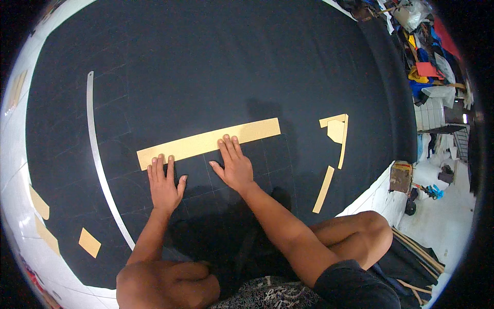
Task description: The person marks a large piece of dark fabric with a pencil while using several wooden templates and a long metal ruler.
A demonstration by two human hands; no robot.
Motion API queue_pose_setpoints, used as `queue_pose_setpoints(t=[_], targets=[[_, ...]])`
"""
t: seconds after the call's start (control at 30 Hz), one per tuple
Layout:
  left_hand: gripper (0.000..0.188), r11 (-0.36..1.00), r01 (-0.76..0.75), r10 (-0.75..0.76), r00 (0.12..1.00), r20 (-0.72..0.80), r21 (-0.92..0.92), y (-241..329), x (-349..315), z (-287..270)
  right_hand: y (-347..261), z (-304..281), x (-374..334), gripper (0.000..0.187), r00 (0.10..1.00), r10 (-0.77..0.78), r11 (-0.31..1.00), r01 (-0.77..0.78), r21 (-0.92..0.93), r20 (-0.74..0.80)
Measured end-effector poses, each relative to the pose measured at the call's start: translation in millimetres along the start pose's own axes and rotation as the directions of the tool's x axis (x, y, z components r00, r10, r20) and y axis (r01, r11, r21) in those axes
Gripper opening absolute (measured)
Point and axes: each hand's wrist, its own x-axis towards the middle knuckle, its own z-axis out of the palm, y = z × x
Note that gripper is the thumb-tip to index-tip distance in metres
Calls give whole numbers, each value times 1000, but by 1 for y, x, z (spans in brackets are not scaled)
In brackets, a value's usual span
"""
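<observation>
A long tan strip, like a cardboard pattern piece (195, 146), lies slantwise on a spread of black cloth (206, 62). The fingertips of my left hand (165, 188) rest on its lower edge near the left end, fingers stretched out. Right of the strip's middle, my right hand (235, 167) presses its fingertips onto it, the thumb spread to the side. Neither hand grips anything. Thin pale chalk lines run across the cloth below the strip and off to the left.
Left of my hands lies a long metal ruler (94, 134). Small tan pattern pieces lie at right (336, 132), with a narrow strip (323, 189) below them and a diamond-shaped piece (90, 242) at lower left. A wooden box (401, 176) and piled scraps (427, 62) stand beyond the right edge.
</observation>
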Motion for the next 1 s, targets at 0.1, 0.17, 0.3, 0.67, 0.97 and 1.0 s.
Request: queue_pose_setpoints(t=[0.1,0.17,0.3,0.67,0.97,1.0], targets=[[72,1000,-1,1,1000,5,9,-1,0,-1,-1,-1,1,73,1000,11,1000,-12,4,18],[72,1000,-4,4,1000,-3,9,-3,0,-1,-3,-3,2,73,999,19,1000,-19,6,33],[71,1000,0,0,1000,-1,11,-3,-1,-1,-3,-4,3,74,999,19,999,-21,26,51],[72,1000,0,0,1000,-10,-15,3,3,4,3,-11,5,72,997,37,998,-40,46,67],[73,999,31,-29,998,52,-28,2,6,-4,0,-14,6,68,998,20,997,-24,74,54],[73,999,26,-25,999,44,-36,0,7,-6,-3,-16,7,68,996,33,999,-36,40,79]])
